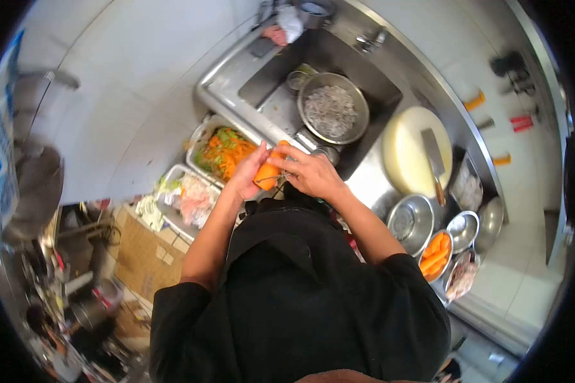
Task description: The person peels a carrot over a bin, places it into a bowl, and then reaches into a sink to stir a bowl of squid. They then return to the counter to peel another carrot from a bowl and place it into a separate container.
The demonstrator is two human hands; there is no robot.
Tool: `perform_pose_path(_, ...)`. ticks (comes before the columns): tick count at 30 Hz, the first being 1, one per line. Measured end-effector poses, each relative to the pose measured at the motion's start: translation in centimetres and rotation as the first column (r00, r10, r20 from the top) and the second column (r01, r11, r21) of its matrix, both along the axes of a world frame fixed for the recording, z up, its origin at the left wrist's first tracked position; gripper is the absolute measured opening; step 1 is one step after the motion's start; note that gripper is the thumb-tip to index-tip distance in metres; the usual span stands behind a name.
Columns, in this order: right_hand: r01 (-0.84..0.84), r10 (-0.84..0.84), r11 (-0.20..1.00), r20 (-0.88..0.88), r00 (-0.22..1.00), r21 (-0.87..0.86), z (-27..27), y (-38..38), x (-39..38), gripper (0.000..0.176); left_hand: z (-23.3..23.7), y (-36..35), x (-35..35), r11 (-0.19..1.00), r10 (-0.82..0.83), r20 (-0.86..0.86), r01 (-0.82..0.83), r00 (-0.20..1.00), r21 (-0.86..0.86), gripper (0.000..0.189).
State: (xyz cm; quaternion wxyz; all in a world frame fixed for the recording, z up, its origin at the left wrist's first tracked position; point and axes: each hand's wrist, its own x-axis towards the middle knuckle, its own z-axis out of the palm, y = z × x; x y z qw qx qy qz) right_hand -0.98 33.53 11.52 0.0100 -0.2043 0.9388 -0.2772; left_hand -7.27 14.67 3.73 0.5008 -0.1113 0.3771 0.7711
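My left hand (248, 173) is wrapped round an orange carrot (267, 176), close in front of my apron. My right hand (312, 171) grips a thin metal peeler (276, 178) that lies across the carrot. Part of its handle is hidden under my fingers. Just left of the hands, a container (197, 142) holds orange and green peelings (226, 152). Beside it, a second container (172, 216) is filled with pale pink and greenish scraps (195, 199).
Ahead is a steel sink (262, 76) with a bowl of greyish pieces (331, 108). To the right, a knife (433, 153) lies on a round cutting board (402, 147). Nearby stand an empty metal bowl (411, 223) and a bowl of peeled carrots (436, 255).
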Motion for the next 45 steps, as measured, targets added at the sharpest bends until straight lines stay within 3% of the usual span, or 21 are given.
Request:
perform_pose_path(4,0.201,-0.249,0.881,-0.058,0.967,-0.428,-2.2,-3.4,-2.2,0.031,-1.0,-5.0,0.3,0.946,0.311,0.064,-0.316,0.948,0.075,0.041)
perform_pose_path(5,0.333,-0.314,0.860,0.113,0.942,-0.386,-2.1,-4.0,-2.4,0.027,-1.5,-5.4,0.6,0.914,0.395,0.087,-0.401,0.915,0.062,0.040)
perform_pose_path(7,0.364,-0.311,0.915,0.270,0.912,-0.175,-4.3,-4.7,-3.2,0.035,-2.8,-6.2,1.1,0.846,0.521,0.161,-0.532,0.838,0.036,0.038)
perform_pose_path(10,0.232,-0.222,0.973,0.247,0.943,-0.010,-6.8,-7.3,-3.2,0.055,-3.4,-6.5,1.9,0.752,0.645,0.279,-0.657,0.712,-0.062,0.037)
perform_pose_path(14,0.088,-0.085,0.996,0.153,0.985,-0.013,-7.3,-9.6,-3.3,0.055,-4.3,-7.2,2.9,0.655,0.739,0.309,-0.746,0.599,-0.120,0.037)
perform_pose_path(19,-0.023,0.027,0.999,0.138,0.990,-0.033,-7.5,-10.3,-3.4,0.054,-6.2,-7.6,3.6,0.533,0.835,0.277,-0.826,0.476,-0.186,0.036)
perform_pose_path(22,-0.054,0.056,0.998,0.130,0.990,-0.017,-8.4,-10.5,-3.4,0.055,-6.9,-7.9,3.8,0.512,0.852,0.244,-0.833,0.463,-0.210,0.035)
perform_pose_path(26,-0.011,0.011,1.000,0.237,0.972,-0.001,-10.7,-11.5,-4.6,0.062,-4.3,-7.8,4.8,0.579,0.815,0.152,-0.793,0.559,-0.187,0.035)
perform_pose_path(29,0.013,-0.101,0.981,0.444,0.890,0.196,-13.1,-12.9,-8.3,0.071,-3.9,-8.8,5.8,0.645,0.760,0.080,-0.736,0.644,-0.206,0.037)
perform_pose_path(31,0.025,-0.144,0.964,0.443,0.885,0.263,-13.0,-13.4,-10.4,0.072,-3.5,-9.1,6.7,0.684,0.725,0.072,-0.701,0.685,-0.201,0.038)
perform_pose_path(35,0.110,-0.247,0.957,0.555,0.794,0.268,-10.9,-13.1,-12.7,0.075,-2.5,-9.4,7.4,0.681,0.732,0.127,-0.726,0.669,-0.095,0.037)
perform_pose_path(37,0.154,-0.290,0.939,0.468,0.835,0.308,-11.0,-13.2,-12.5,0.073,-4.2,-10.1,6.9,0.622,0.782,0.146,-0.773,0.605,-0.127,0.036)
perform_pose_path(45,0.177,-0.297,0.906,0.282,0.912,0.384,-13.4,-12.6,-10.4,0.064,-7.6,-11.6,5.1,0.586,0.809,0.151,-0.798,0.568,-0.136,0.036)
